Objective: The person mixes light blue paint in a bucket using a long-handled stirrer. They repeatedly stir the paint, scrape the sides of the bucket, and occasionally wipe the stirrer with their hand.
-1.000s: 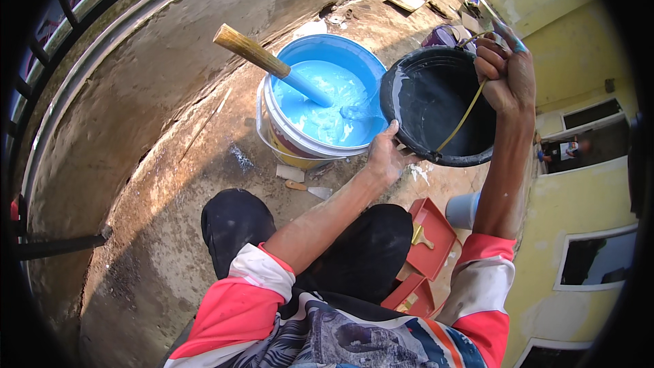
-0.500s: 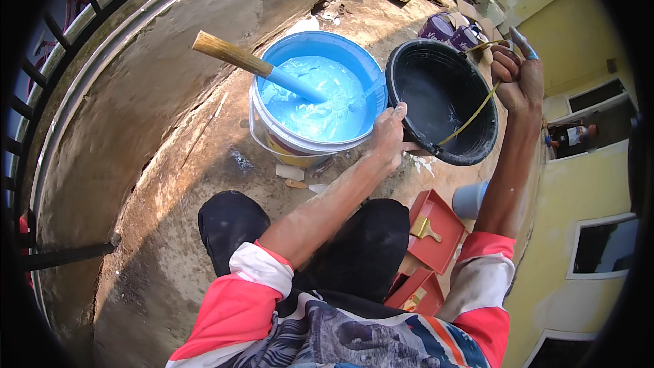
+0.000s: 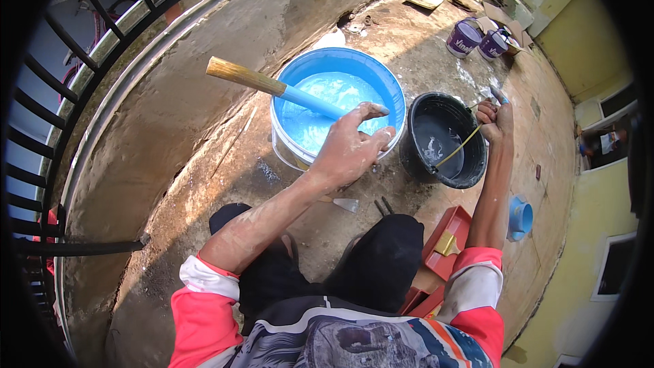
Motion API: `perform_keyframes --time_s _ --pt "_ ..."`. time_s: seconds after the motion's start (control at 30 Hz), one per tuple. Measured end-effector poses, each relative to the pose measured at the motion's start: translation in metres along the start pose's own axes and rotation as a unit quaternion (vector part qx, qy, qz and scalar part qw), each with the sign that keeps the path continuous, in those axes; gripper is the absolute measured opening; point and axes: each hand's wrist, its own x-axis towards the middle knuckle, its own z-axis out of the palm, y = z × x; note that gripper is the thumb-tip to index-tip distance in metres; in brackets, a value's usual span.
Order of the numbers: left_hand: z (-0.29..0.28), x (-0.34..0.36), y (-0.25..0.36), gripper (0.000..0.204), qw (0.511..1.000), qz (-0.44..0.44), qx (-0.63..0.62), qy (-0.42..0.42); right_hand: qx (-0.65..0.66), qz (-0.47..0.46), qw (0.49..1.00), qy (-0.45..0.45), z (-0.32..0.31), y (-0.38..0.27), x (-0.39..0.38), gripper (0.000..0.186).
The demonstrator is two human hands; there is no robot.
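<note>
A white bucket (image 3: 278,138) of light blue paint (image 3: 327,95) stands in front of me. A wooden stick (image 3: 248,76) with a blue-coated lower part leans in it. Over the near right rim of this bucket is my left hand (image 3: 351,146), its thumb and fingers apart with nothing in them. Beside it on the right is a black bucket (image 3: 417,153) with a whitish residue inside. My right hand (image 3: 496,121) is closed round its thin yellow handle (image 3: 458,148). Whether the black bucket rests on the ground I cannot tell.
Near my knees lie a scraper (image 3: 346,204) and a red paint tray (image 3: 443,266) with a brush (image 3: 447,244). A small blue container (image 3: 520,218) is at right. Purple-labelled tubs (image 3: 464,38) stand farther off. A low wall with black railing (image 3: 51,116) runs along the left; a person's leg shows beyond it.
My left hand has let go of the black bucket's rim and moved left over the paint bucket. The black bucket has tipped back toward upright and lower, its handle still in my right hand.
</note>
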Motion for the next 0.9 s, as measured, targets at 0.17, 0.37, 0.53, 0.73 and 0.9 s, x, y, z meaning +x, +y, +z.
perform_keyframes --time_s 0.17,0.37,0.53,0.73,0.9 --pt "-0.15 -0.043 -0.038 0.024 0.876 0.182 -0.01 0.447 0.01 0.022 0.999 0.028 -0.039 0.041 0.039 0.034" --pt "-0.234 -0.011 -0.042 0.058 0.888 0.138 -0.204 0.388 -0.039 0.023 0.999 0.014 -0.059 0.075 0.055 0.032" --pt "-0.234 0.056 -0.013 0.039 0.909 0.227 -0.238 0.254 -0.213 -0.025 0.974 -0.075 -0.087 0.083 0.057 0.028" --pt "-0.126 0.121 0.086 0.048 0.94 0.331 0.041 0.077 -0.683 -0.344 0.645 0.0 0.007 0.03 0.004 0.057" --pt "-0.061 0.14 0.108 0.049 0.895 0.379 0.234 0.004 -0.534 -0.43 0.668 -0.291 0.162 0.106 -0.062 0.084"
